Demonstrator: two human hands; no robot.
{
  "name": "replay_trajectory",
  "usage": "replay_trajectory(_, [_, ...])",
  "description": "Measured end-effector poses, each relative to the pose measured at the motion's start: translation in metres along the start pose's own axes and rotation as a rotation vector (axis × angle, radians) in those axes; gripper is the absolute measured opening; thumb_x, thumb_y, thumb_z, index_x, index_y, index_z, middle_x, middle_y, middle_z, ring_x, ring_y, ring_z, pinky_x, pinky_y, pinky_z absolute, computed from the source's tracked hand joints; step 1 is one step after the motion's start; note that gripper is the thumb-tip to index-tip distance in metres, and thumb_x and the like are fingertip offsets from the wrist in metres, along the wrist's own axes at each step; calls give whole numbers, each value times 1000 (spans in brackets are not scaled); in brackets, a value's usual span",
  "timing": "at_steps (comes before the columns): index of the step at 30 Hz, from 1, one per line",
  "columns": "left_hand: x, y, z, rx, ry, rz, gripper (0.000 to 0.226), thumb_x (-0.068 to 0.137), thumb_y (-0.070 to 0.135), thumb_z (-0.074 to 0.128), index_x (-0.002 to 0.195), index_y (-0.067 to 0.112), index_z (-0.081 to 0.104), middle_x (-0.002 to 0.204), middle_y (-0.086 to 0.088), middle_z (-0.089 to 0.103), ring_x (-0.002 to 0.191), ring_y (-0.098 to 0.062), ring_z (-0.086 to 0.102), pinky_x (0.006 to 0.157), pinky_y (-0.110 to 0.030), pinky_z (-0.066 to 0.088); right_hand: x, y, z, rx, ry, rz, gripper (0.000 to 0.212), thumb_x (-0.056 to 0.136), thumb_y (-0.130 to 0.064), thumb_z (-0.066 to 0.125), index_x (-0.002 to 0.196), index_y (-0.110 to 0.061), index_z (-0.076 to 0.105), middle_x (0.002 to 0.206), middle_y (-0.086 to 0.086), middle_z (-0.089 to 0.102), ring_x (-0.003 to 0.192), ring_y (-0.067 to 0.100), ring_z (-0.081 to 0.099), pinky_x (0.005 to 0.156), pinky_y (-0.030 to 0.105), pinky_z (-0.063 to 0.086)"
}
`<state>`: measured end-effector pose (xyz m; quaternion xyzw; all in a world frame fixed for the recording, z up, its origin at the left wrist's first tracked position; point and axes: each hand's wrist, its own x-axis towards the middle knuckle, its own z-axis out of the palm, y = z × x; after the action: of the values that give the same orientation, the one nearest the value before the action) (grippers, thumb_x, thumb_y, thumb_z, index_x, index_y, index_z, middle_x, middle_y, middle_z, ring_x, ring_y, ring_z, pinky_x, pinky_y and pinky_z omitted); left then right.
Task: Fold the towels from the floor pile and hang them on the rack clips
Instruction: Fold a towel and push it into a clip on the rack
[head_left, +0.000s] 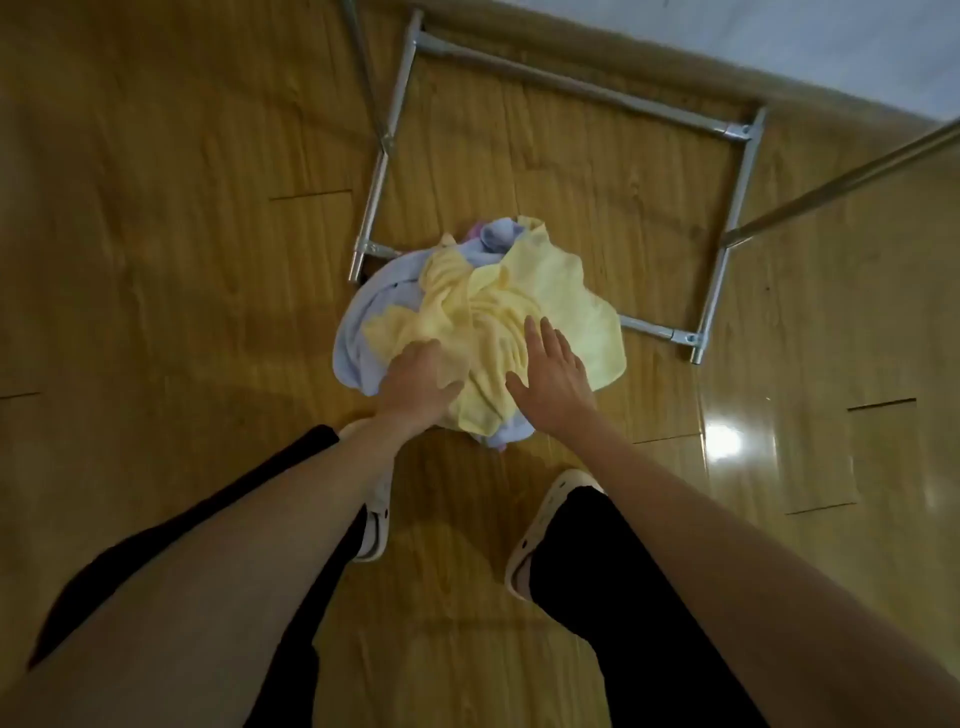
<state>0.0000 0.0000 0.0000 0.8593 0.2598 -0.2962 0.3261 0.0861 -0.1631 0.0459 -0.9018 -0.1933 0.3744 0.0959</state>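
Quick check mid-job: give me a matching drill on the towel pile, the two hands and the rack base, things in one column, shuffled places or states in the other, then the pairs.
Things:
1. yellow towel
2. lavender towel
3. left hand
4. right hand
5. rack base

States or places:
A. fingers straight and spread, over the yellow towel
B. metal tubes on the wood floor, beyond the pile
C. crumpled on top of the pile
D. fingers bent down into the near left of the pile
E. mostly buried, showing at the pile's left edge

Pairs: 1-C, 2-E, 3-D, 4-A, 5-B
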Motion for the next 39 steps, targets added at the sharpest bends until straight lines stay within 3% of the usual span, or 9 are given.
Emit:
replay_trajectory(4, [18,13,23,-96,102,5,59,83,41,67,127,7,45,129,-11,46,116,-28,47,96,-41,42,32,12,11,73,14,33,75,95,-38,45,152,-15,2,159,11,4,146,28,7,116,44,17])
replay_trajectory(13, [42,8,35,-207,442,21,13,90,16,57,94,6,65,95,-10,63,86,-25,60,74,-38,49,59,23,21,161,82,-92,74,96,-34,48,152,-16,3,158,13,12,145,28,15,113,44,28])
replay_trajectory(17, [16,15,19,-396,548,59,12,95,12,52,93,6,63,83,2,61,77,-11,55,64,-14,39,38,17,14,145,90,-196,76,95,-29,51,152,-17,2,157,14,15,144,30,18,111,45,32])
replay_trajectory(20, [-16,28,0,-485,528,133,10,94,11,53,94,9,63,84,5,60,80,-9,56,66,-7,37,9,10,1,98,118,-271,78,93,-26,53,152,-16,3,157,14,16,143,30,20,109,45,34])
replay_trajectory(26, [-104,74,-52,-743,320,351,9,93,9,54,89,8,61,85,-4,61,83,-12,56,78,-27,43,-63,-5,-50,102,230,-404,73,92,-18,56,150,-12,14,154,11,25,134,27,35,98,30,35])
replay_trajectory(31, [-186,120,-108,-833,250,556,18,94,11,55,82,23,60,77,7,58,75,-6,54,72,-20,42,-123,-16,-94,201,310,-444,42,89,-18,64,127,-7,52,134,9,50,121,23,48,85,13,26])
replay_trajectory(34, [-228,142,-136,-853,299,625,17,94,8,54,84,20,60,73,9,58,68,-2,55,66,-17,43,-153,-20,-116,236,395,-455,23,88,-18,64,107,-5,62,115,9,60,105,23,55,80,21,35])
replay_trajectory(36, [-255,153,-150,-865,346,664,17,95,8,54,83,19,60,71,10,57,63,2,53,60,-12,40,-173,-22,-126,258,452,-452,18,89,-19,61,102,-7,64,104,7,62,97,23,56,85,33,44])
replay_trajectory(39, [-288,163,-166,-962,390,691,17,95,6,53,83,16,59,72,5,54,62,1,51,58,-12,39,-203,-20,-138,303,541,-418,17,91,-21,59,96,-6,64,91,2,63,86,20,57,84,39,47])
